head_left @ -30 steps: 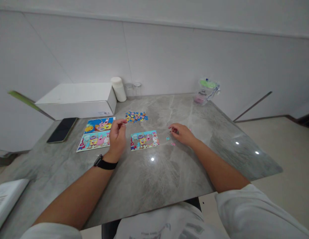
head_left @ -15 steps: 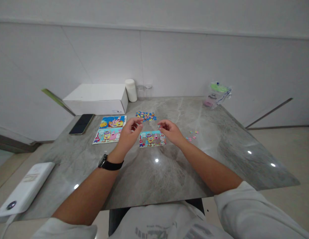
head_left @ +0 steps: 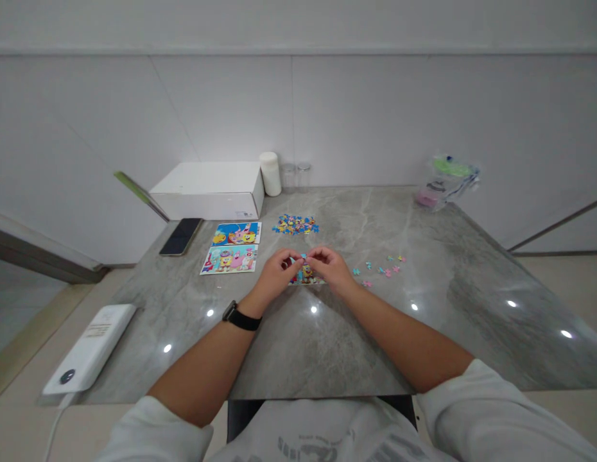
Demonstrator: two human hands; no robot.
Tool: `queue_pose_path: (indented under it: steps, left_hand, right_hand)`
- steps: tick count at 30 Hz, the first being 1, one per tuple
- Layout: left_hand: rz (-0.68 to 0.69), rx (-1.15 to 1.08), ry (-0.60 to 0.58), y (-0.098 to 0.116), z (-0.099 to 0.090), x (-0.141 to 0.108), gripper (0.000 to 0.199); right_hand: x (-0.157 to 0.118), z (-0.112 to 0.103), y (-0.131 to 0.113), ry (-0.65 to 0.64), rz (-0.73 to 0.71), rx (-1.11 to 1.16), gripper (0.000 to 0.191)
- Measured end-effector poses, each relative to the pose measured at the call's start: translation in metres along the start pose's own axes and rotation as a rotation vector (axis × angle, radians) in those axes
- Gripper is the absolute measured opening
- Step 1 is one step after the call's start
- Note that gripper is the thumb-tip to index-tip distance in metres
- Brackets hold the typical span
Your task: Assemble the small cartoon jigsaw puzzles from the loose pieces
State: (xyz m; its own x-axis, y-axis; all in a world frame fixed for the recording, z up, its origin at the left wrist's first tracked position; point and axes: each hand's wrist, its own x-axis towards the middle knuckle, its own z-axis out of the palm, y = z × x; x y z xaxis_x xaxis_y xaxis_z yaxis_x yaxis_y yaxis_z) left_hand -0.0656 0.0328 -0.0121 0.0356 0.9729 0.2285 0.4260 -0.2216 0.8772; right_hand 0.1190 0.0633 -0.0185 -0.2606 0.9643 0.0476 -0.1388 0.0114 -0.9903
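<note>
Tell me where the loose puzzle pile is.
In the head view, the puzzle pile lies beyond the left hand and right hand, right of the blue printed picture.

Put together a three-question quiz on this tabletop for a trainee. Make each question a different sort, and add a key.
1. True or false: the black-strapped watch is worn on the person's left wrist.

2. Multiple choice: as the camera sees it, where does the white container stand relative to the white box?
A) to its left
B) on top of it
C) to its right

3. Fill in the blank: the fingertips of the left hand and right hand are close together at the colourful, partly covered ____.

Key:
1. True
2. C
3. puzzle
</note>
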Motion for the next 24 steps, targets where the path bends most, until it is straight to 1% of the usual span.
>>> queue_pose_path:
  steps: [3,5,7,10,13,18,24]
  left_hand:
    - [-0.009,-0.009,0.002,-0.004,0.001,0.002,0.025]
    - [-0.031,-0.02,-0.001,-0.006,0.001,0.002,0.027]
    - [-0.061,-0.042,-0.008,-0.006,-0.002,0.002,0.028]
    - [-0.098,-0.069,-0.02,-0.006,-0.01,0.002,0.028]
    - [-0.112,-0.039,-0.036,-0.005,-0.018,0.003,0.029]
    - [-0.054,0.11,-0.068,-0.005,-0.023,0.004,0.025]
    - [0.04,0.177,-0.121,-0.009,-0.017,0.002,0.022]
  right_hand:
    - [-0.002,0.001,0.003,0.01,0.035,-0.018,0.037]
    - [-0.002,-0.001,0.005,0.002,0.02,-0.074,0.035]
    - [0.0,-0.006,0.006,0.008,-0.052,-0.189,0.033]
    - [0.002,-0.013,0.008,0.054,-0.214,-0.388,0.027]
    - [0.004,-0.016,0.01,0.062,-0.301,-0.48,0.024]
    - [0.001,-0.014,0.009,-0.017,-0.369,-0.592,0.021]
    - [-0.002,-0.012,0.008,-0.063,-0.417,-0.661,0.019]
